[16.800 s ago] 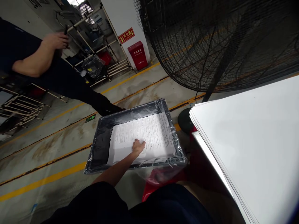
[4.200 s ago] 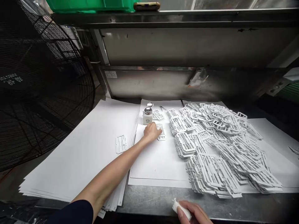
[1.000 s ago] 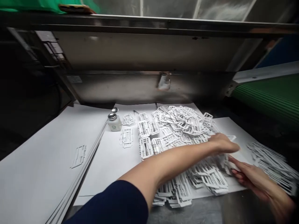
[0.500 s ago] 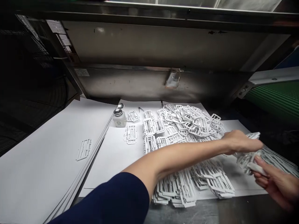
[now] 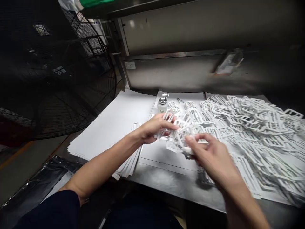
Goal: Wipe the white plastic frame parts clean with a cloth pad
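Observation:
In front of me, above the near part of the bench, both hands hold white plastic frame parts. My left hand pinches frames between thumb and fingers. Closed as well, my right hand grips the right side of the bunch, with a whitish lump, perhaps a cloth, under its fingers. Motion blurs the parts, so I cannot tell how many there are. A large heap of similar white frames lies to the right, with stacked rows beside it. Another frame on the left sheets is partly hidden behind my left forearm.
Large white sheets cover the left side of the metal bench. A small bottle with a metal cap stands behind my hands, near tweezers. A big caged fan is at the left. A metal panel closes the back.
Both hands have moved from the far right, beyond the heap, to the middle near the bottle, carrying the white frames. My view has turned left, bringing the fan into sight.

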Demonstrator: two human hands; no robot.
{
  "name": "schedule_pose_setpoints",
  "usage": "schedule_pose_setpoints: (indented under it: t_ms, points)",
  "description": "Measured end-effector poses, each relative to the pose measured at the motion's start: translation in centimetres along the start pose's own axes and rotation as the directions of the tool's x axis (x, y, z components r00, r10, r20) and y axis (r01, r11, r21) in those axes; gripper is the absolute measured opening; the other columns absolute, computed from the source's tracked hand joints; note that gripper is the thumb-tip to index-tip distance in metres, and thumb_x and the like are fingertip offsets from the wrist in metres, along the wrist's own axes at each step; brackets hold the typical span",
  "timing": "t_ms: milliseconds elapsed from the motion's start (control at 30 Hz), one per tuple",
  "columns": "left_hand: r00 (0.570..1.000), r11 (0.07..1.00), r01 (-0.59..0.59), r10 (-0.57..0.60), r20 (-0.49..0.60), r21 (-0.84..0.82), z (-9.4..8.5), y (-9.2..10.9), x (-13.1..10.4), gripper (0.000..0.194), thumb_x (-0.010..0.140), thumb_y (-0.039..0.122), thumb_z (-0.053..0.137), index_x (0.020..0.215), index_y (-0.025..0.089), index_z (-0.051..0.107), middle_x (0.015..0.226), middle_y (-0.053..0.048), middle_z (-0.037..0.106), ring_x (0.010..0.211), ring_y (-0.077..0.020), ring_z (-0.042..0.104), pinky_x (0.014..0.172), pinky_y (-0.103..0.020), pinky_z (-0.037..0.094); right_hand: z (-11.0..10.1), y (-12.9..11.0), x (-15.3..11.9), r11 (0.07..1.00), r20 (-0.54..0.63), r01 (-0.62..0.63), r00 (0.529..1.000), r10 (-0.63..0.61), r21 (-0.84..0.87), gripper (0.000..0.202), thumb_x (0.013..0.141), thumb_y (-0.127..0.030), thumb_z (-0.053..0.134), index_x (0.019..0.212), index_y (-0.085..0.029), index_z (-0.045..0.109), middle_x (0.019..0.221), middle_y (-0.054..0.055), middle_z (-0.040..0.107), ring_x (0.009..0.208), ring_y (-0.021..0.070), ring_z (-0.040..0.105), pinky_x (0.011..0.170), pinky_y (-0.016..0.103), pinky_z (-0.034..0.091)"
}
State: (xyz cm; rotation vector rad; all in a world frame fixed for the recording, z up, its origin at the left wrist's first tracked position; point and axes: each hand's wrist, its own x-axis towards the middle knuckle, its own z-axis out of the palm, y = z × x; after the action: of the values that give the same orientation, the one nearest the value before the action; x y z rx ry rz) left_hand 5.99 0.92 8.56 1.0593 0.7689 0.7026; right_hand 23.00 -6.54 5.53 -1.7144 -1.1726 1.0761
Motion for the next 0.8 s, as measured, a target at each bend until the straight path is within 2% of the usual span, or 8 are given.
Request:
schedule_pose_setpoints:
  t_ms: [100,200,367,533,600,667,733,800]
  points:
    - [0.984,0.985,0.166,-0.168,-0.058,-0.047,-4.7,-3.4,0.0,0.020,0.060,0.009,0.067,0.073,0.013,0.052,0.068,-0.001,0.055,0.060,-0.0120,0.056,0.059,-0.025,0.045,5.0,1.5,0.8,0.996,0.082,-0.088,0.993,0.089,-0.010,0.043,0.068,-0.058,0.066,0.077,-0.020,0.048,0.044,0.000,0.055,0.041,0.0144,0.051,0.037,0.018,0.030]
    - [0.974,0.974,0.222,-0.224,-0.044,-0.039,-7.0,-6.1,1.4,0.014,0.062,0.009,0.062,0.072,0.012,0.052,0.069,-0.005,0.058,0.064,-0.0158,0.059,0.067,-0.032,0.049,6.7,3.2,1.5,0.980,0.068,-0.196,0.978,0.197,-0.032,0.042,0.068,-0.057,0.065,0.076,-0.019,0.049,0.041,0.000,0.051,0.035,0.0116,0.043,0.034,0.018,0.026]
    - [0.978,0.978,0.186,-0.175,-0.112,0.096,-8.0,-6.5,1.9,0.013,0.071,0.017,0.061,0.083,0.014,0.056,0.090,-0.010,0.063,0.087,-0.0220,0.060,0.080,-0.034,0.047,6.7,4.3,2.1,0.946,0.008,-0.317,0.948,0.318,-0.064,0.040,0.069,-0.056,0.067,0.072,-0.019,0.051,0.044,0.001,0.053,0.038,0.0105,0.042,0.037,0.018,0.030]
    - [0.977,0.941,0.102,-0.034,-0.210,0.324,-7.4,-4.9,-2.6,0.021,0.078,0.024,0.055,0.098,0.017,0.055,0.106,-0.011,0.060,0.107,-0.0250,0.053,0.090,-0.033,0.041,5.4,4.3,1.0,0.934,-0.009,-0.356,0.934,0.356,-0.026,0.039,0.065,-0.051,0.072,0.076,-0.018,0.056,0.046,-0.001,0.051,0.039,0.0091,0.038,0.037,0.018,0.029]
    - [0.997,0.801,0.080,-0.053,-0.064,0.594,-6.5,-5.2,-5.3,0.023,0.083,0.023,0.043,0.102,0.017,0.053,0.098,-0.010,0.061,0.094,-0.0240,0.058,0.078,-0.034,0.047,4.3,4.4,-0.5,0.937,0.006,-0.347,0.938,0.347,0.040,0.043,0.063,-0.054,0.073,0.082,-0.020,0.056,0.051,-0.003,0.050,0.043,0.0095,0.042,0.038,0.017,0.031]
    - [0.976,0.629,-0.003,-0.169,0.140,0.777,-5.3,-6.2,-7.3,0.024,0.080,0.018,0.040,0.101,0.016,0.052,0.100,-0.012,0.060,0.091,-0.0243,0.059,0.071,-0.033,0.049,3.2,4.7,-2.1,0.930,-0.015,-0.351,0.935,0.355,0.113,0.051,0.057,-0.058,0.075,0.089,-0.023,0.056,0.056,-0.005,0.049,0.048,0.0100,0.046,0.041,0.016,0.036]
    - [0.945,0.498,-0.136,-0.193,0.263,0.856,-4.3,-7.4,-8.3,0.033,0.076,0.014,0.042,0.108,0.012,0.049,0.120,-0.019,0.052,0.113,-0.0289,0.049,0.085,-0.038,0.047,2.4,5.1,-3.7,0.887,-0.104,-0.413,0.892,0.440,0.206,0.066,0.044,-0.063,0.079,0.094,-0.026,0.056,0.059,-0.005,0.050,0.051,0.0110,0.048,0.043,0.016,0.042]
    - [0.940,0.429,-0.204,-0.163,0.298,0.880,-3.5,-8.5,-8.4,0.042,0.075,0.013,0.042,0.117,0.006,0.042,0.141,-0.025,0.030,0.134,-0.0321,0.025,0.103,-0.045,0.033,1.9,5.3,-4.9,0.831,-0.180,-0.473,0.827,0.533,0.293,0.075,0.032,-0.064,0.081,0.095,-0.029,0.057,0.063,-0.005,0.054,0.052,0.0123,0.050,0.043,0.017,0.045]
